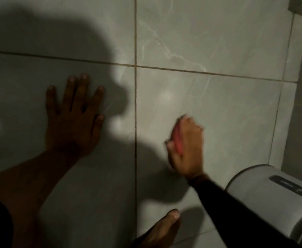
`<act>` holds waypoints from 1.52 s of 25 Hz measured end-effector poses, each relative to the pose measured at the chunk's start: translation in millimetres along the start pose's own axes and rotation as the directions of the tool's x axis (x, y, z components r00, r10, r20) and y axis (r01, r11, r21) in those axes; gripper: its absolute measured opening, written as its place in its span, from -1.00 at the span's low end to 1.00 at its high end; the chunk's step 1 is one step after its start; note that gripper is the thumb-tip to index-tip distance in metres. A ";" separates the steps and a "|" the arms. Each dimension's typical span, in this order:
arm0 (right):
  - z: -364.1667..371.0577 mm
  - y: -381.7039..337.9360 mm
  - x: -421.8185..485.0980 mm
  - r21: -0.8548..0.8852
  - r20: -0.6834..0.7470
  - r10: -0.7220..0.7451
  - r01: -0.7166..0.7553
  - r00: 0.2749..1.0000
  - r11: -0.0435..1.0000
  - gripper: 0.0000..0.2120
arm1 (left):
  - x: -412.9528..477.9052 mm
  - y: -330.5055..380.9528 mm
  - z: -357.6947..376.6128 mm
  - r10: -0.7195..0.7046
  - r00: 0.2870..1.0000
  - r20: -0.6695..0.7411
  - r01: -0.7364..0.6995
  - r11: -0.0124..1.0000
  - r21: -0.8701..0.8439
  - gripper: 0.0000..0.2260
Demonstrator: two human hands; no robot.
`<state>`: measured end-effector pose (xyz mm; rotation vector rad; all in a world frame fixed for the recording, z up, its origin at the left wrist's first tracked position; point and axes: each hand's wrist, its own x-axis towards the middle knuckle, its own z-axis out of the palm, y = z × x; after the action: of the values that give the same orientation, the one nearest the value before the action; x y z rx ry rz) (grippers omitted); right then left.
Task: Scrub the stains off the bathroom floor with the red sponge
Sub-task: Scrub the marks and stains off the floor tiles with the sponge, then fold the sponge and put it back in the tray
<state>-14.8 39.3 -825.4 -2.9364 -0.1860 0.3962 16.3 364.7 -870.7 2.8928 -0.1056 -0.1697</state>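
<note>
My right hand (pixel 186 145) is curled over the red sponge (pixel 177 140), the grip closed around it with fingers on top and thumb tucked at the near edge, so only a strip of red shows along the left side of the palm. The sponge is pressed flat against the bathroom floor (pixel 227 108), on the lit tile just right of the vertical grout line (pixel 135 108). The hand is blurred, which I read as a scrub stroke under way. Holding it palm-down like this puts my weight straight through the sponge.

My left hand (pixel 75 117) lies spread flat on the neighbouring tile, in shadow, fingers splayed and holding nothing. I judge it is there as a prop, taking my lean while the other arm works.

A bare foot (pixel 162 228) rests on the floor near the bottom edge, and a grey rounded fixture (pixel 271 199) sits at the lower right, close beside my black sleeve (pixel 223 199).

I cannot make out distinct stains in this dim light, so I cannot tell how much remains.
</note>
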 end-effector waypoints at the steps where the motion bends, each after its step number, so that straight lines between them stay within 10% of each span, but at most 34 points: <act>1: -6.4 13.6 21.8 0.031 -0.075 0.180 -0.179 0.981 0.983 -0.32 | 1.2 -0.1 0.7 0.005 1.000 0.002 -0.005 1.000 0.000 -0.38; 4: -11.8 -4.5 130.3 0.159 -0.294 0.463 -0.435 0.836 0.886 -0.27 | 0.5 -1.4 3.2 0.025 1.000 0.006 -0.025 1.000 0.012 -0.37; 9: 18.4 -53.5 52.8 -0.056 0.000 -0.247 0.247 0.969 0.967 -0.22 | 1.6 -3.6 3.9 0.006 1.000 0.005 -0.006 1.000 0.016 -0.37; 13: -4.3 17.2 16.0 0.052 -0.073 0.130 -0.126 0.989 0.991 -0.25 | -0.6 -6.9 9.0 0.034 0.999 -0.013 -0.033 0.998 0.048 -0.37; 16: -17.4 -11.5 124.5 0.169 -0.238 0.473 -0.444 0.848 0.880 -0.24 | 2.3 -8.7 12.3 0.058 0.998 -0.013 -0.057 0.995 0.079 -0.37; 22: 16.5 -87.3 34.6 0.060 0.007 -0.207 0.206 0.978 0.977 -0.25 | 0.9 1.4 -15.5 0.035 0.993 0.109 -0.044 0.996 0.084 -0.38; 26: -7.7 -21.1 -18.8 0.159 0.117 0.111 -0.129 0.987 0.979 -0.25 | 0.6 12.7 -66.8 0.031 0.899 0.437 -0.088 0.990 0.110 -0.31; 31: -97.2 7.2 -22.8 0.640 0.334 0.476 -0.567 0.813 0.519 -0.39 | -41.5 80.5 -145.8 -0.010 0.717 0.697 0.049 0.998 -0.036 -0.30; 35: -203.5 -20.6 -97.8 0.888 0.433 0.523 -0.446 0.734 -0.111 -0.51 | -36.6 214.1 -215.6 -0.023 0.614 0.789 0.467 0.817 -0.339 -0.29; 38: -272.2 -18.3 -173.6 0.836 0.548 0.663 -0.340 0.510 -0.430 -0.62 | -31.2 318.4 -258.9 0.159 0.467 0.870 0.523 0.743 -0.417 -0.35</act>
<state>-108.5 -9.9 -519.8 -1.1233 1.2246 0.0900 -0.9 119.9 -540.3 1.7986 0.1141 -1.4379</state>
